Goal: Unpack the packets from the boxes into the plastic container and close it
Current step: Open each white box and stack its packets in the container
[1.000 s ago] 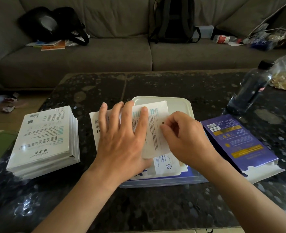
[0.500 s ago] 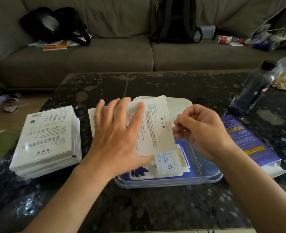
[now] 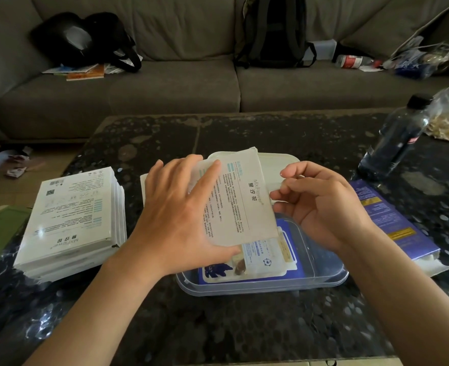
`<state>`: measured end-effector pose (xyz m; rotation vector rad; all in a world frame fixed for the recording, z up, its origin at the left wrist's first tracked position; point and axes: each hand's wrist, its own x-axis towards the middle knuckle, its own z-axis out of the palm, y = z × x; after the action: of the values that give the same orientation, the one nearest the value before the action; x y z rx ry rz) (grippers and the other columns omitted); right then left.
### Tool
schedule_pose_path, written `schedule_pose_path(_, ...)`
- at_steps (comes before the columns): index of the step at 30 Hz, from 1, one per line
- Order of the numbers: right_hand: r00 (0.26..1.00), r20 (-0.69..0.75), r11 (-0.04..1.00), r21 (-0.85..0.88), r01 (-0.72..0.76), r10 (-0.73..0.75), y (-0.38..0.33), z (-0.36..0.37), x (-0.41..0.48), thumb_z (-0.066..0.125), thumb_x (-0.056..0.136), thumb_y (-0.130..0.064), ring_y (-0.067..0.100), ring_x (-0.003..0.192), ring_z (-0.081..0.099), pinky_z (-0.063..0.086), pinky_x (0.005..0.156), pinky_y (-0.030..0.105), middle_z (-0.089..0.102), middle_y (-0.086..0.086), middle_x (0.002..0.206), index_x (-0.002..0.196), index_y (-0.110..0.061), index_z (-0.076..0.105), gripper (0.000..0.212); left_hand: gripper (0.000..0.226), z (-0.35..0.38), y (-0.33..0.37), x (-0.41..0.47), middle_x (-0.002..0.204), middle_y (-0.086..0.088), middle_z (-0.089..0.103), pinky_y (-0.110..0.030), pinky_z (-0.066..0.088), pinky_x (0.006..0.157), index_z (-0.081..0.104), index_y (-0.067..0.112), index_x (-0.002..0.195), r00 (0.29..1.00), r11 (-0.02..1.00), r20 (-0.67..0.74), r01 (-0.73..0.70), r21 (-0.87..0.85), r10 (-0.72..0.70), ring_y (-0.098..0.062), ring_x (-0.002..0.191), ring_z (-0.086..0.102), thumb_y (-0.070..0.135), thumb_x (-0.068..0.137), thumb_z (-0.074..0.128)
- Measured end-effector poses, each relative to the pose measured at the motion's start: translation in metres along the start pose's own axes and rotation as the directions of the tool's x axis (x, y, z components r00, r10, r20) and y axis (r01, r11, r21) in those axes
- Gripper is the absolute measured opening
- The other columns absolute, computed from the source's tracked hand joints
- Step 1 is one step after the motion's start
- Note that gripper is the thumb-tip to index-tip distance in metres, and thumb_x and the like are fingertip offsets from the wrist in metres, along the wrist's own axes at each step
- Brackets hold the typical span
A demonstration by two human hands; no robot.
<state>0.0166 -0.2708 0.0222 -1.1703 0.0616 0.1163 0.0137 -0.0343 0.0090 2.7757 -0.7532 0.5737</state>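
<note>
Dark speckled stone formed the glossy surface (image 3: 218,326), carrying a clear, round-cornered plastic container (image 3: 323,276) that already held flat blue-and-white packets (image 3: 257,260). Within the last second the white box (image 3: 239,196) had risen from lying flat on the container to a tilt above it, so its emptying was judged to be starting. The left hand (image 3: 181,215) gripped the thin cardboard box with fingers spread on top, and the right hand (image 3: 321,204) pinched its right end.

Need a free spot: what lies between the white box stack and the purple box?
Head view: the plastic container holding packets, a white lid behind it; above, left hand and right hand hold a white box.
</note>
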Motion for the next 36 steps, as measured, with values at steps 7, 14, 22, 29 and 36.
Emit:
schedule_pose_path(7, 0.999, 0.038, 0.999, 0.042, -0.023, 0.022, 0.000, 0.003, -0.002, 0.035, 0.096, 0.005, 0.026, 0.070, 0.066, 0.057, 0.058, 0.033, 0.057, 0.012, 0.071, 0.081, -0.002, 0.064, 0.033, 0.117, 0.000, -0.005, -0.002, 0.149, -0.011, 0.038, -0.057, 0.018, 0.119, 0.035, 0.018, 0.148, 1.000, 0.999, 0.020, -0.004, -0.045, 0.005, -0.033, 0.137, 0.036, 0.085, 0.056, 0.061)
schedule_pose_path(14, 0.998, 0.041, 0.914, -0.401, 0.067, -0.055, 0.000, 0.003, -0.004, 0.076, 0.086, -0.035, 0.025, 0.090, 0.075, 0.061, 0.072, 0.042, 0.070, 0.011, 0.099, 0.105, -0.011, 0.056, 0.036, 0.120, 0.000, -0.007, -0.002, 0.150, -0.012, 0.038, -0.057, 0.016, 0.120, 0.035, 0.016, 0.149, 0.999, 0.999, 0.021, -0.029, -0.029, 0.030, -0.034, 0.138, 0.035, 0.086, 0.056, 0.062)
schedule_pose_path(22, 0.978, 0.193, 0.929, -0.370, -0.007, 0.084, -0.006, 0.006, -0.010, 0.066, 0.082, -0.014, 0.029, 0.100, 0.075, 0.063, 0.077, 0.044, 0.076, 0.015, 0.106, 0.112, 0.001, 0.062, 0.033, 0.119, 0.001, -0.007, -0.004, 0.152, -0.009, 0.034, -0.056, 0.016, 0.121, 0.034, 0.015, 0.151, 0.995, 0.993, 0.015, -0.094, -0.066, 0.095, -0.029, 0.140, 0.029, 0.085, 0.059, 0.063)
schedule_pose_path(29, 0.974, 0.194, 0.940, -0.338, -0.043, 0.114, -0.004, 0.003, -0.008, 0.066, 0.081, -0.011, 0.033, 0.103, 0.073, 0.062, 0.080, 0.049, 0.075, 0.018, 0.109, 0.111, 0.003, 0.065, 0.033, 0.119, 0.003, -0.008, -0.004, 0.152, -0.008, 0.033, -0.052, 0.014, 0.122, 0.033, 0.016, 0.151, 0.993, 0.989, 0.006, -0.114, -0.098, 0.115, -0.030, 0.141, 0.030, 0.083, 0.058, 0.066)
schedule_pose_path(36, 0.964, 0.236, 0.950, -0.311, -0.043, 0.121, -0.005, -0.001, -0.007, 0.066, 0.080, -0.007, 0.037, 0.106, 0.072, 0.061, 0.082, 0.051, 0.073, 0.021, 0.113, 0.112, 0.004, 0.066, 0.034, 0.120, 0.004, -0.009, -0.004, 0.152, -0.010, 0.034, -0.062, 0.019, 0.120, 0.033, 0.015, 0.151, 0.993, 0.987, 0.013, -0.118, -0.109, 0.121, -0.032, 0.141, 0.032, 0.081, 0.057, 0.068)
